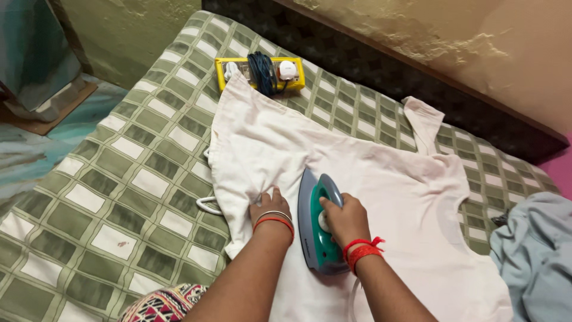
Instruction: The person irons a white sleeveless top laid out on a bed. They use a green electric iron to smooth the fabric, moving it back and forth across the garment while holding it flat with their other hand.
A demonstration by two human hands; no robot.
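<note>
Patterned cloth [164,304] is peeking in at the bottom edge, left of centre, closest to me. Just above it I am watching both forearms reaching up into the lower middle of the frame. My left hand [270,206] is lying flat and released on the white shirt [333,155], fingers spread and pressing the fabric down, with a red and a silver bangle [275,219] sitting at the wrist. My right hand [342,217] is clenching the handle of the iron [319,223], which is resting sole-down on the shirt just right of the left hand, its tip pointing toward the top of the frame. Red thread [362,249] is wrapping the right wrist.

The shirt is spreading across the centre and lower right, lying on a green checked sheet [119,197] that is covering the bed. A yellow power strip [260,73] with a dark coiled cord is sitting at top centre, touching the shirt's upper corner. A white cord loop [207,206] is showing at the shirt's left edge. Blue cloth [536,256] is bunching at the right edge.
</note>
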